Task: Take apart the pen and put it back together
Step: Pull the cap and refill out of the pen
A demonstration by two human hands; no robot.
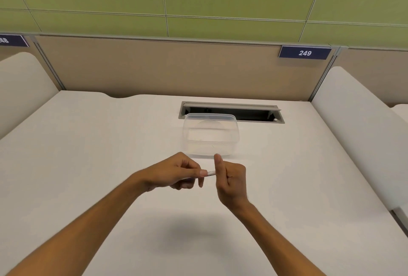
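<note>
A thin white pen (210,173) lies level between my two hands, held above the white desk. My left hand (176,173) pinches its left part between thumb and fingers. My right hand (230,178) is curled around its right end, thumb pointing up. Only a short stretch of the pen shows between the hands; the rest is hidden in my fingers. I cannot tell whether the pen is in one piece.
A clear plastic container (210,135) stands just beyond my hands. Behind it is an open cable slot (231,112) in the desk (88,165). Beige partitions and padded side panels bound the desk; a sign reads 249 (305,52).
</note>
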